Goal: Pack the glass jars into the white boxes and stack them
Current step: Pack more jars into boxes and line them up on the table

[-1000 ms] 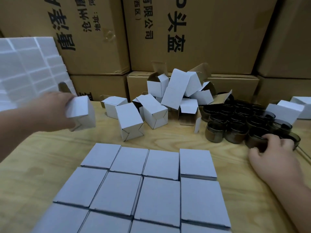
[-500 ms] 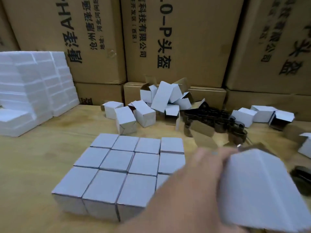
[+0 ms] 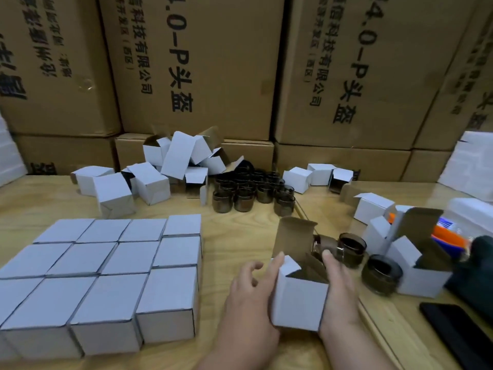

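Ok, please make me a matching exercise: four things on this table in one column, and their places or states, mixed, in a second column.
1. open white box
2. closed boxes
3. dark jars cluster
4. black phone

a. table's far middle
b. near right corner
c. tidy grid, near left
d. between the left hand and right hand

Pairs: 1-d, 2-c, 3-a, 4-b

Matt cardboard box [image 3: 298, 303], glossy glass jar [image 3: 326, 245].
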Demonstrator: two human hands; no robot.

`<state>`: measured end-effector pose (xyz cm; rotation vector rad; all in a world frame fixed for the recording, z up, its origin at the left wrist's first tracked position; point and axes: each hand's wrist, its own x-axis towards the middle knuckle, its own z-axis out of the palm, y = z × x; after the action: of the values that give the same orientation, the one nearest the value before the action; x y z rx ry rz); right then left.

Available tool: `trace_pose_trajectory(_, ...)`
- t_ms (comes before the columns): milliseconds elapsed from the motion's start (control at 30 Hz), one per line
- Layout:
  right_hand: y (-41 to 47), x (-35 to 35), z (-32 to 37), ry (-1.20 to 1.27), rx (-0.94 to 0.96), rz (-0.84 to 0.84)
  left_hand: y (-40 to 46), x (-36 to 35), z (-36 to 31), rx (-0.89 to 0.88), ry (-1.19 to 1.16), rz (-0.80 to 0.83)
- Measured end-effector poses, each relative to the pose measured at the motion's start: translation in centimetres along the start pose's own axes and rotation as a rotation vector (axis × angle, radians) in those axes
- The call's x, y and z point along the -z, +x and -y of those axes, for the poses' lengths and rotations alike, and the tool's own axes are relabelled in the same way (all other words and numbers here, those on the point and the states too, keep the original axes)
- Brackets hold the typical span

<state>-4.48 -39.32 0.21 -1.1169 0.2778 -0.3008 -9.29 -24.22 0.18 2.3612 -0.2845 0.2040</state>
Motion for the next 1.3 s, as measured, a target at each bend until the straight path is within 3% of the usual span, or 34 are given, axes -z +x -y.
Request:
trace_pose_trajectory(100,0.0,-0.5,0.2,-0.027,0.04,0.012,-0.3,-0.1,1.2,-0.041,-0.317,0.119)
trace_pose_trajectory(200,0.1,-0.6,-0.1,-0.05,0.03,0.034,-0.6,0.0,2.1,-0.03,-0.556,0.064)
trace_pose_trajectory(433,-0.2,-0.6,-0.1,0.022,0.118,-0.007,0.7,0.3,1.8,-0.09,-0.321,-0.087)
trace_pose_trajectory(533,-0.5,-0.2,0.6,0.041,0.286,-0.055,1.5,0.0,1.8,-0.103,-0.243,-0.134)
trace_pose_trajectory(633,-2.0,0.1,1.3,-0.075,0.573,-0.004,1.8,-0.5,1.8,-0.079,-0.224,-0.164)
trace_pose_trajectory(767,-4.1,0.0,1.1,-0.286,0.981,0.196,2.0,-0.7,1.9,-0.047,-0.247,-0.219)
trace_pose_trajectory(867,-4.3,-0.5,0.6,-0.411,1.139,0.367,2.2,-0.9,2.2,-0.001,-0.316,-0.262)
trace_pose_trajectory(967,-3.8,-0.8,0.0,-0.457,1.085,0.398,2.3,-1.1,2.4,0.079,-0.426,-0.248)
trace_pose_trajectory(1300,-1.9,-0.5,-0.4,-0.708,0.896,0.169,1.9,-0.5,1.9,0.093,-0.565,-0.305)
